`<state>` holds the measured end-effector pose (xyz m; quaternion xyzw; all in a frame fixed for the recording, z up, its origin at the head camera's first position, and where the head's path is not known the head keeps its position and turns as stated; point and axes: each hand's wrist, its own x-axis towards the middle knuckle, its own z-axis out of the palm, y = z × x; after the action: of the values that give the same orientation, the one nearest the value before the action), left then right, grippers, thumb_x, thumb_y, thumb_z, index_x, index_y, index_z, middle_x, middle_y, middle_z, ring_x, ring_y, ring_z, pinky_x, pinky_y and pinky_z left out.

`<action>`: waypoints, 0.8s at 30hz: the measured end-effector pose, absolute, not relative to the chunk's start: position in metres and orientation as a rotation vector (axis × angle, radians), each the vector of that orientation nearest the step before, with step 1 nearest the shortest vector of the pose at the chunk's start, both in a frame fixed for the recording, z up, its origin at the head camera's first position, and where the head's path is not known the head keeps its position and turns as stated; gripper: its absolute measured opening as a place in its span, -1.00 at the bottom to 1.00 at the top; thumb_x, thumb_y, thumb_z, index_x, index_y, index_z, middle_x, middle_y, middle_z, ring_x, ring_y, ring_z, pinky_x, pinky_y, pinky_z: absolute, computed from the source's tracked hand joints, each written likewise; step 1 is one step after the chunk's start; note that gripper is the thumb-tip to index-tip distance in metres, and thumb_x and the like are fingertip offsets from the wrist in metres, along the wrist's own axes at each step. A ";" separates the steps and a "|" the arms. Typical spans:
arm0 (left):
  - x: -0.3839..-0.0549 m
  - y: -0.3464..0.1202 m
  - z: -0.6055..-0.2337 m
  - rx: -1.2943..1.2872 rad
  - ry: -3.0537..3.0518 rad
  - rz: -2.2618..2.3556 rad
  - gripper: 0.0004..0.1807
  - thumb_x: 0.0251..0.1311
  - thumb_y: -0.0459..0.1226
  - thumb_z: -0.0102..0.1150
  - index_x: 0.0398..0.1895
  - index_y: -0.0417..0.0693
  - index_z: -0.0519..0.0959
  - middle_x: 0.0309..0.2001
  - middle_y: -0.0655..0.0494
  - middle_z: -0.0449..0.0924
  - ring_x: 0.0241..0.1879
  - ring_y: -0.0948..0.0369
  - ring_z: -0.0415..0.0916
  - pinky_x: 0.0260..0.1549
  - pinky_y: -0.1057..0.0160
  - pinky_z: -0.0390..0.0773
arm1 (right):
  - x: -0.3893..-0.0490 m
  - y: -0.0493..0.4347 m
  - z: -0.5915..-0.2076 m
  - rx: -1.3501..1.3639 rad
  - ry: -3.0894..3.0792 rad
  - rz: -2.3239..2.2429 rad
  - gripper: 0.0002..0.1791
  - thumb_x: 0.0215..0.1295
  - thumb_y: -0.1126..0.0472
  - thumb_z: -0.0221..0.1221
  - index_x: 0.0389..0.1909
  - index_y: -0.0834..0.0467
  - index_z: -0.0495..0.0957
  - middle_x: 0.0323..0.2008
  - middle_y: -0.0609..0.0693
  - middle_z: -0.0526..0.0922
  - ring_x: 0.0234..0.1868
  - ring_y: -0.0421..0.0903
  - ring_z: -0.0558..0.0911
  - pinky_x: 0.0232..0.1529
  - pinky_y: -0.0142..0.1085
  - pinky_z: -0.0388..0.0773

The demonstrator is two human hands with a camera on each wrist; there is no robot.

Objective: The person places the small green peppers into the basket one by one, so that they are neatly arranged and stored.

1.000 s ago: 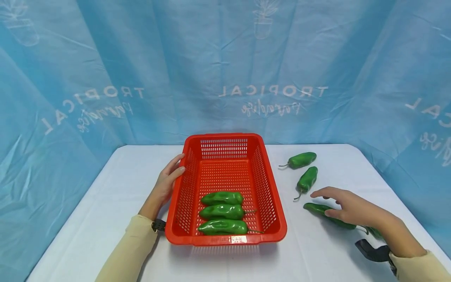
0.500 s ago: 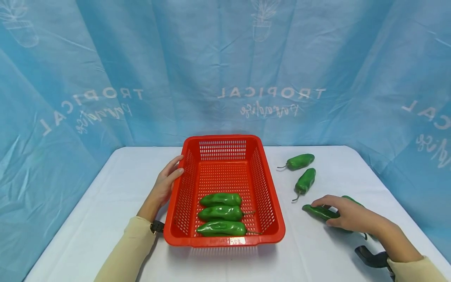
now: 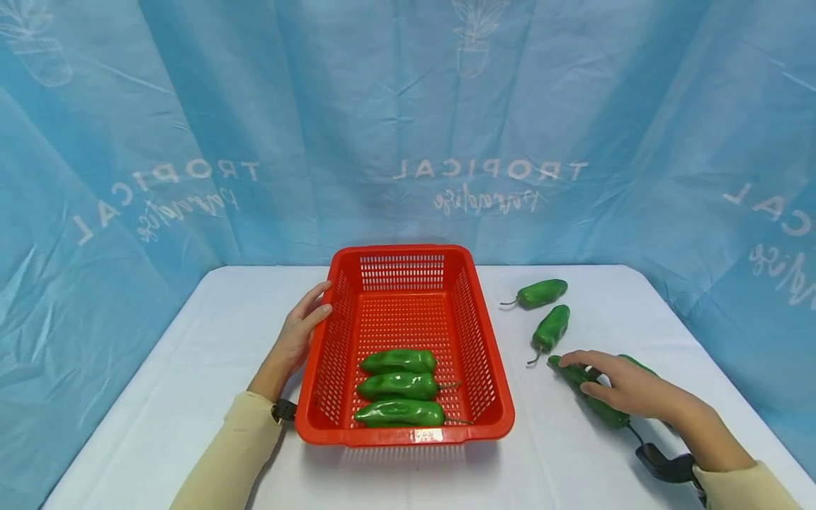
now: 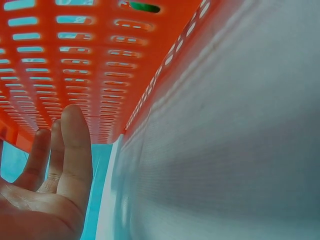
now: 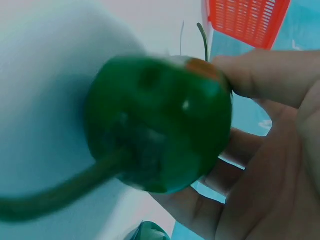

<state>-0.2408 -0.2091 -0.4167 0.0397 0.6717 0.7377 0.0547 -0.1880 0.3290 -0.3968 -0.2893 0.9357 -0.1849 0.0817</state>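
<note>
A red perforated plastic basket (image 3: 405, 319) stands mid-table with three green chili peppers (image 3: 398, 386) lying side by side in its near end. My left hand (image 3: 301, 327) rests against the basket's left wall, fingertips at the rim; in the left wrist view its fingers (image 4: 75, 145) extend along the slotted side. Over on the right, my right hand (image 3: 637, 386) grips another green chili pepper (image 3: 602, 409) between thumb and fingers, its tip pointing away from me. The right wrist view shows this pepper's stem end (image 5: 160, 125) up close, with the thumb pressed on its side.
Two more green peppers lie on the white table (image 3: 535, 460) right of the basket: a far one (image 3: 542, 293) and a nearer one (image 3: 551, 328). Another pepper (image 3: 637, 364) is partly hidden behind my right hand. A blue printed curtain (image 3: 408, 106) hangs around the table.
My right hand has come down onto the pepper and taken hold of it, and the pepper has turned, its stem end swinging toward me. The left hand and basket stay put.
</note>
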 end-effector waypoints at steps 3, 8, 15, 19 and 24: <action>-0.240 -0.209 -0.417 0.112 2.046 2.238 -0.37 0.45 -0.13 -0.02 0.54 0.22 0.11 0.41 -0.01 0.21 0.01 0.30 0.61 -0.11 0.27 0.72 | -0.187 0.328 -0.396 -0.864 2.801 -0.552 -0.61 0.30 0.21 0.24 0.15 0.06 0.53 0.11 0.04 0.64 0.00 -0.24 0.60 -0.10 -0.32 0.64; -0.240 -0.208 -0.416 0.113 2.033 2.242 -0.37 0.45 -0.13 -0.01 0.54 0.23 0.11 0.42 0.00 0.21 0.02 0.29 0.61 -0.10 0.27 0.72 | -0.186 0.329 -0.391 -0.826 2.772 -0.554 -0.72 0.34 0.22 0.21 0.05 0.03 0.58 0.04 0.03 0.67 -0.03 -0.30 0.59 -0.16 -0.34 0.62; -0.240 -0.210 -0.417 0.120 2.027 2.255 -0.36 0.45 -0.14 -0.01 0.54 0.22 0.10 0.41 0.02 0.21 0.02 0.29 0.61 -0.11 0.27 0.72 | -0.186 0.330 -0.391 -0.817 2.762 -0.576 -0.76 0.38 0.24 0.15 0.02 0.01 0.59 0.01 0.00 0.69 -0.05 -0.39 0.56 -0.18 -0.36 0.61; -0.241 -0.209 -0.418 0.122 2.036 2.240 -0.36 0.45 -0.13 -0.01 0.54 0.23 0.10 0.42 -0.01 0.19 0.03 0.27 0.61 -0.10 0.26 0.72 | -0.186 0.331 -0.391 -0.814 2.752 -0.582 -0.74 0.30 0.15 0.26 0.00 0.00 0.59 -0.02 -0.03 0.68 -0.09 -0.39 0.54 -0.21 -0.36 0.59; -0.241 -0.208 -0.417 0.111 2.058 2.221 -0.36 0.44 -0.11 0.00 0.54 0.25 0.11 0.43 -0.01 0.19 0.03 0.29 0.60 -0.09 0.27 0.72 | -0.186 0.332 -0.390 -0.765 2.726 -0.569 -0.60 0.15 0.09 0.38 0.01 0.00 0.57 0.02 0.00 0.66 -0.09 -0.29 0.55 -0.19 -0.34 0.60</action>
<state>-0.2412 -0.2082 -0.4166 0.0365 0.6781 0.7319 0.0560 -0.1861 0.3322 -0.3899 -0.2627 0.9364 -0.1954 0.1265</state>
